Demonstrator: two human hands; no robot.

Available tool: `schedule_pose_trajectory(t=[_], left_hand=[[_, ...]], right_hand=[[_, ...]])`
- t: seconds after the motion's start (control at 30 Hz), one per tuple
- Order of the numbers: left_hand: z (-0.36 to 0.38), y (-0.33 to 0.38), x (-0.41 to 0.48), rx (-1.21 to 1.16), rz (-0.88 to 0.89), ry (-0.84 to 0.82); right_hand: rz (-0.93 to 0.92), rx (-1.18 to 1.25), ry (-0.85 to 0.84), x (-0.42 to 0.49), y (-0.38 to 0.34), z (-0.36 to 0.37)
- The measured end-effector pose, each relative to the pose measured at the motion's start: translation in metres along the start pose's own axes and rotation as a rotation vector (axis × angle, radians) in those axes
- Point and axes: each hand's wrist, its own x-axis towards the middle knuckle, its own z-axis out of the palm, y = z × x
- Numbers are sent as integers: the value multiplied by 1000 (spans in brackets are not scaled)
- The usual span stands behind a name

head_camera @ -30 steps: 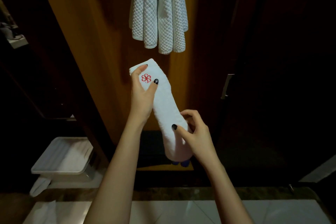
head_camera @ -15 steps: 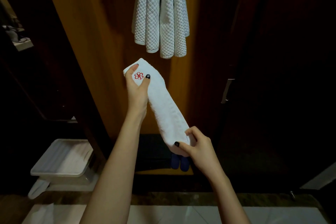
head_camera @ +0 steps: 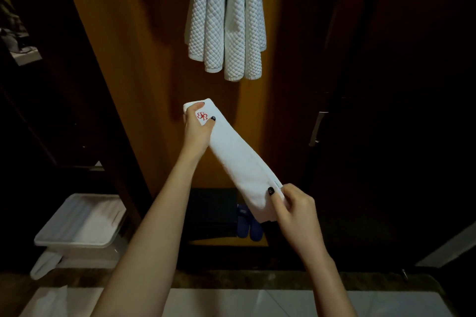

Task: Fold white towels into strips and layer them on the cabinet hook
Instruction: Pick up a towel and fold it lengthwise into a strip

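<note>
1. Standing behind everything, the wooden cabinet panel (head_camera: pixel 144 85) fills the middle of the view. It is orange-brown where the light falls and dark on either side.
2. The quilted towels (head_camera: pixel 226 20) hang against the panel's upper part as several folded lengths side by side. Their lower ends are well above both hands.
3. The white towel strip (head_camera: pixel 237 159) is folded long and narrow and slants in mid-air before the panel. Its upper end points up and left below the quilted towels, without touching them. Its lower end comes down to the right, nearer the camera.
4. A white bin (head_camera: pixel 77 224) sits low at the left, well apart from the strip. What lies inside it is too dim to tell.
5. The right hand (head_camera: pixel 296 211) is clamped on the strip's lower end. The dark-nailed thumb presses on the front face and the fingers curl round the right edge. A short bit of strip hangs below the grip.
6. The left hand (head_camera: pixel 197 131) grips the strip's upper end. The thumb lies across the front and one fingertip shows at the top edge.
7. A pair of blue slippers (head_camera: pixel 248 224) stands low in the cabinet — partly behind the strip's lower end and just beside a dark box (head_camera: pixel 211 213).
8. A metal handle (head_camera: pixel 318 128) shows on the dark door to the right, well apart from both hands.
9. A red emblem (head_camera: pixel 202 116) marks the strip's upper end, between the left thumb and the fingertip.
</note>
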Motion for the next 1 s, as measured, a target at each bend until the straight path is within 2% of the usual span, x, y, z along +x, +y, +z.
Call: schedule_pose_trajectory(t=[0.13, 0.33, 0.43, 0.53, 0.73, 0.87, 1.0], left_hand=[[1, -4, 3, 141, -3, -12], [4, -11, 1, -112, -128, -67], [4, -16, 0, -278, -200, -72], [4, -15, -2, -344, -244, -69], [-4, -7, -5, -369, -177, -135], [-11, 5, -10, -465, -126, -212], [-19, 20, -13, -553, -127, -252]], right_hand=[[-79, -24, 64, -2, 5, -4], [-99, -1, 196, -1, 2, -9], [-2, 60, 199, -3, 7, -9], [101, 149, 196, -6, 11, -7], [292, 351, -46, -2, 21, -16], [442, 528, -362, -5, 21, -18], [396, 558, -480, -14, 16, -12]])
